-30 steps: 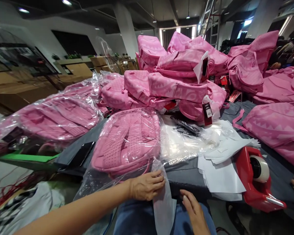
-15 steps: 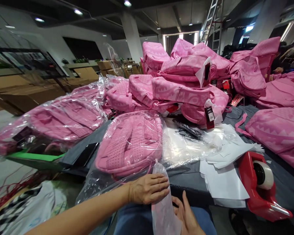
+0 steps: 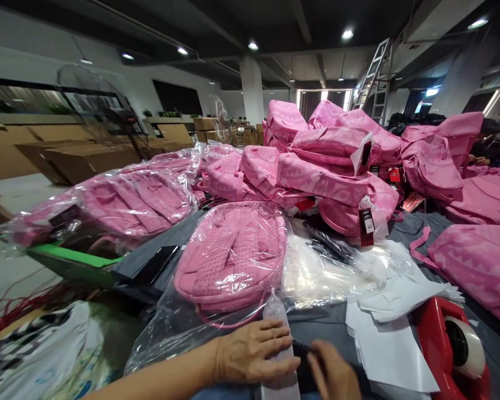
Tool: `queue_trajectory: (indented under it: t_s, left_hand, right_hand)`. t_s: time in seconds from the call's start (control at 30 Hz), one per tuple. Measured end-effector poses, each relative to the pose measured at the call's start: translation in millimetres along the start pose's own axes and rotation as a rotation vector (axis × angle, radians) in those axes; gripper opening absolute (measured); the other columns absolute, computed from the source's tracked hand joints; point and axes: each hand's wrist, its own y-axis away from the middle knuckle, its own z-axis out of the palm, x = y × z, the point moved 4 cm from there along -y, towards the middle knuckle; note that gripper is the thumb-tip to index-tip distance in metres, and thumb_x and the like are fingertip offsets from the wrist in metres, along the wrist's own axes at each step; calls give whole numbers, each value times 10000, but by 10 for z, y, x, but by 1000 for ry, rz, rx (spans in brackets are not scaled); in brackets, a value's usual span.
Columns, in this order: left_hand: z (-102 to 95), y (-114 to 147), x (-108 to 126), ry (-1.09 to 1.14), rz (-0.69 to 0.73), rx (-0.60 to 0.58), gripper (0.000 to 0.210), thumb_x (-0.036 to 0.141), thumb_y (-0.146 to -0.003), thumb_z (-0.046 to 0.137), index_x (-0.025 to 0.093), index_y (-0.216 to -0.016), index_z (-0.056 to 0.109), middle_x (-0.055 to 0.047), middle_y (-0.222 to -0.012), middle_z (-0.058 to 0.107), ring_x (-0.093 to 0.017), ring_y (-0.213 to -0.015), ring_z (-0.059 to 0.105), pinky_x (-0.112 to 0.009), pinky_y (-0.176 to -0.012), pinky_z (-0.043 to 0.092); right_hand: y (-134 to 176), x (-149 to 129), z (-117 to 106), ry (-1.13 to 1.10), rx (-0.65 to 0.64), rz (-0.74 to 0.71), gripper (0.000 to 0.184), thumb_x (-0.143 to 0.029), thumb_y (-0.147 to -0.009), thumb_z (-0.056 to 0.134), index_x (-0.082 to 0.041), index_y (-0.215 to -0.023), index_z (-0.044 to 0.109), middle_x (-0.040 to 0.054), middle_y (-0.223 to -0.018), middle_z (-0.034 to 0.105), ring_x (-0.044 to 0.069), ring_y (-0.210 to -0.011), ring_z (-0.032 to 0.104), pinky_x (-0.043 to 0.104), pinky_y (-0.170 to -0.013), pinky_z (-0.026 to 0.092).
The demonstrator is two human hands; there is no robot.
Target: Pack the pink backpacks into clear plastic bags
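My left hand (image 3: 256, 350) lies flat with fingers stretched across a narrow folded strip of clear plastic (image 3: 280, 386) at the table's near edge. Behind it, a pink backpack (image 3: 233, 253) rests on the table inside a clear plastic bag (image 3: 162, 344), whose loose end spreads toward me. To the right of the strip is my right hand (image 3: 333, 369), apart from it. Its fingers are bent and smeared by motion, so whether they hold anything cannot be made out.
Flat clear bags (image 3: 312, 278) and white paper sheets (image 3: 395, 339) lie right of the wrapped backpack, beside a red tape dispenser (image 3: 435, 344). Unwrapped pink backpacks (image 3: 320, 175) are piled behind. Wrapped backpacks (image 3: 137, 203) and a dark phone-like slab (image 3: 156, 266) lie left.
My right hand has left the lower end of the plastic strip and moved up and right. My left hand stays on the strip, fingers still flat. The camera view has shifted.
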Motion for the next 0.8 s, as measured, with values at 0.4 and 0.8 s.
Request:
queue_trajectory:
  t_s: [0.4, 0.8]
  left_hand:
    - [-461, -384, -453, 198, -520, 227, 490, 152, -1047, 394, 256, -1518, 482, -88, -1156, 770, -193, -989, 763, -238, -862, 606]
    - [-379, -248, -99, -32, -84, -46, 503, 236, -1008, 541, 281, -1505, 476, -123, -1150, 770, -217, -984, 768, -250, -892, 610]
  right_hand:
    - [-2207, -188, -121, -208, 270, -115, 333, -434, -1062, 309, -221, -882, 490, -52, -636, 470, 126, -491, 482, 244, -510, 407]
    - [-1396, -169, 245, 351, 141, -729, 230, -82, -814, 660, -230, -990, 677, 39, -959, 720, 199, -844, 677, 299, -768, 509]
